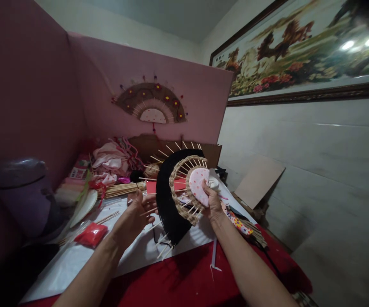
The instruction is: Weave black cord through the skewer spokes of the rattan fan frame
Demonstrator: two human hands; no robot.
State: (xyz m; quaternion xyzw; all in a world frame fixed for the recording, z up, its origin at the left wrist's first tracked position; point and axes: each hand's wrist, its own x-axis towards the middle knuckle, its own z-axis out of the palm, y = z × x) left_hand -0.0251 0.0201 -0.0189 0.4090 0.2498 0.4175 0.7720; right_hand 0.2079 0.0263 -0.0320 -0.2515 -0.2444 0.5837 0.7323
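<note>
A handmade fan (168,200) is held up over the table, with a black band, thin wooden sticks, a braided straw arc and a pink dotted half-round piece (198,181). My right hand (212,200) grips the pink piece, thumb on its front. On the fan's left side, my left hand (139,209) is at the sticks that stick out past the black band. Its fingers are bent around the stick ends; a stick passes by them. A black thread hangs below the band.
White paper (75,264) covers part of the red cloth (171,281). A red packet (91,234), bundled sticks (123,189) and pink fabric (112,157) lie left and behind. A finished fan (152,102) hangs on the pink board. Patterned items (240,221) lie right.
</note>
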